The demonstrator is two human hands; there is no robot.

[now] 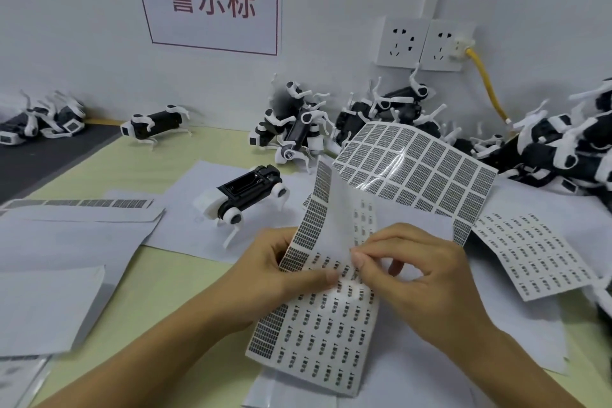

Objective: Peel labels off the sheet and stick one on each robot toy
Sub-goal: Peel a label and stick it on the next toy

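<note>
The print on the label sheet [318,334] is appearing too small to read, and the left hand [281,262] is covering part of the sheet's left edge. The right hand [414,278] is hiding its own pinching fingertips against the sheet, so whether a label is being lifted cannot be told. The toy pile [563,146] is running off the right edge, and single toys in it cannot be counted. A dark blur [281,99] is masking part of the middle toy cluster. The loose sheets [20,374] at lower left are being cut by the edge.
</note>
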